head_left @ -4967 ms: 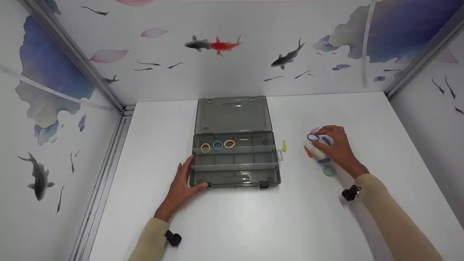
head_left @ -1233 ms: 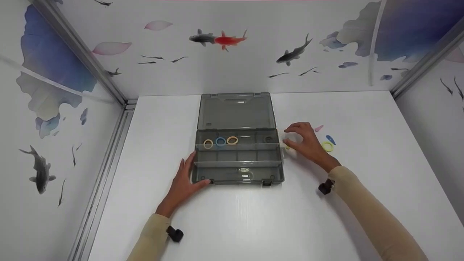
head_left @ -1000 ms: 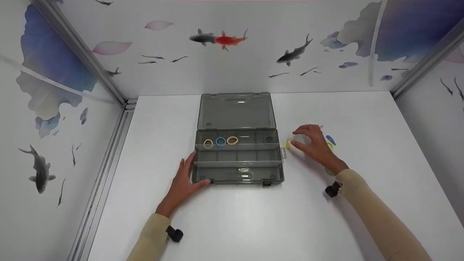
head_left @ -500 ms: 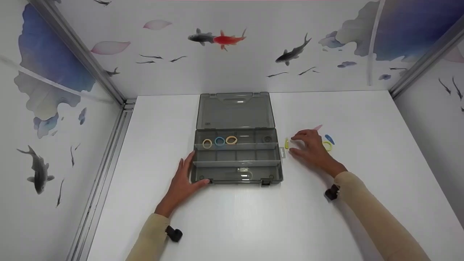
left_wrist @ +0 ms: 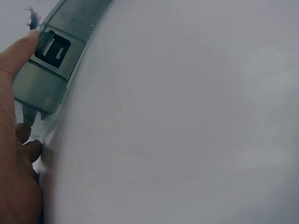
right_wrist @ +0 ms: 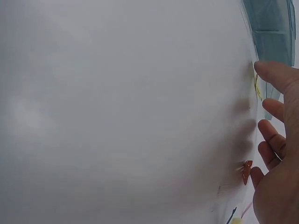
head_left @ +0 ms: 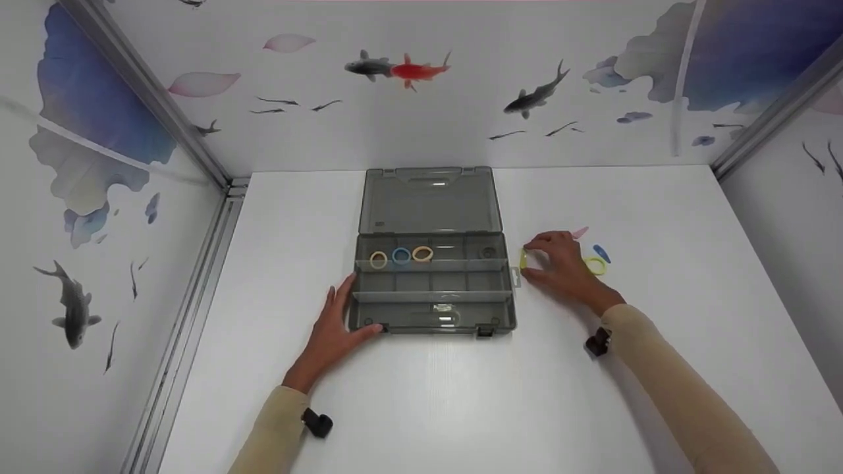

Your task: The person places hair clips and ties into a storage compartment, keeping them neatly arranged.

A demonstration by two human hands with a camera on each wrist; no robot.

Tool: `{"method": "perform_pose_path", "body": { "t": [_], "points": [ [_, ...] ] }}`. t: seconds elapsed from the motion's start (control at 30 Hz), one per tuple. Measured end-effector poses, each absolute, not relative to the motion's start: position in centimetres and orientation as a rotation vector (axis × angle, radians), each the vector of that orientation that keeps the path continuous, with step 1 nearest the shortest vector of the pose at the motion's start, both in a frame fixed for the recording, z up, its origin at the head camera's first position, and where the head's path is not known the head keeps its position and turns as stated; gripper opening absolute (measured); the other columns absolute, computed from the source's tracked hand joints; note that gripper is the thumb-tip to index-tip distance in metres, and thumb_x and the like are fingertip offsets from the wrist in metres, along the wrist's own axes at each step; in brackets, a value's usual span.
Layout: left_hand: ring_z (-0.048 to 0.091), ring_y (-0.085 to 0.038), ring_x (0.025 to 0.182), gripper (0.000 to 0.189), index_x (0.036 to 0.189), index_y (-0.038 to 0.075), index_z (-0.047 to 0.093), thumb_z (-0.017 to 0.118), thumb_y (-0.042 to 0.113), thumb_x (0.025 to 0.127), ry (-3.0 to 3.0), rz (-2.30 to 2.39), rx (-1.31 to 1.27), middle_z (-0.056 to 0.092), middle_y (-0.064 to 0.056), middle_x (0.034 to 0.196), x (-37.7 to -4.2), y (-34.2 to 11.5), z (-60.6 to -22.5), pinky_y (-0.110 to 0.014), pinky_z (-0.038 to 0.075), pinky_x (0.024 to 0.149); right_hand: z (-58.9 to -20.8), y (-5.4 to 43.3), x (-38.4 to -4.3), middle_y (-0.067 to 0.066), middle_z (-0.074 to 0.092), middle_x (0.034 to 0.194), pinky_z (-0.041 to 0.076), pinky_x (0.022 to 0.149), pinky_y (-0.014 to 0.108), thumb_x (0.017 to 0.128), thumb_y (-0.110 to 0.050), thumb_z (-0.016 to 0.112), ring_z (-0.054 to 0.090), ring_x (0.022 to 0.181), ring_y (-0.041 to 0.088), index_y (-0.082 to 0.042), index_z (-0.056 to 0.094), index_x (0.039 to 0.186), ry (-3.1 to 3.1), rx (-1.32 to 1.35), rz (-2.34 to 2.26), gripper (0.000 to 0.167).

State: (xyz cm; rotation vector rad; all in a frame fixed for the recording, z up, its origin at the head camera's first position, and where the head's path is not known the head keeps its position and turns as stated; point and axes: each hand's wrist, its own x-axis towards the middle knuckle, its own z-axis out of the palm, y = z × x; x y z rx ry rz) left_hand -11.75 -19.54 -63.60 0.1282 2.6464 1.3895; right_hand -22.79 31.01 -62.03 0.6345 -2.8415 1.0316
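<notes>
While the wide-spread left hand [head_left: 330, 329] rests on the box's [head_left: 402, 315] near-left corner, the right hand [head_left: 568, 268], nearer, pinches the yellow clip [head_left: 523, 259] by its ends, just right of the box, its long axis front to back.

From where I stand, I can't read any words or numbers. A small mark [head_left: 379, 224] sits near the lower left corner of the open lid [head_left: 431, 201] of the grey box [head_left: 411, 283], too tiny to make out.
</notes>
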Motion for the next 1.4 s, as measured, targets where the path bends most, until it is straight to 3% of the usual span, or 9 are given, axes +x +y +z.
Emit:
{"method": "perform_pose_path", "body": {
  "t": [0.53,0.87,1.4],
  "points": [
    [0.004,-0.043,0.170,0.114,0.177,0.040,0.019,0.087,0.064,0.088,2.644,1.405,0.146,0.017,-0.013,0.184,-11.7,-19.5,-63.5,-0.084,0.019,0.122,-62.0,31.1,-23.1,0.028,0.064,0.132,0.031,0.111,0.067,0.089,-0.014,0.092,0.049,0.129,0.049,0.004,0.077,0.125,-2.806,0.696,0.994,0.044],
    [0.004,-0.045,0.170,0.114,0.177,0.036,0.020,0.087,0.062,0.089,2.660,1.398,0.148,0.017,-0.013,0.184,-11.8,-19.5,-63.8,-0.083,0.019,0.123,-61.9,30.9,-23.0,0.025,0.064,0.135,0.030,0.116,0.065,0.091,-0.020,0.089,0.048,0.134,0.045,0.003,0.076,0.126,-2.829,0.619,1.027,0.044],
    [0.004,-0.044,0.170,0.115,0.177,0.038,0.020,0.088,0.063,0.088,2.648,1.404,0.158,0.019,-0.013,0.183,-11.8,-19.6,-63.7,-0.082,0.020,0.124,-58.9,31.2,-21.4,0.025,0.063,0.135,0.028,0.114,0.070,0.088,-0.014,0.094,0.046,0.134,0.046,0.002,0.076,0.126,-2.760,0.693,1.083,0.045]
  ]
}}
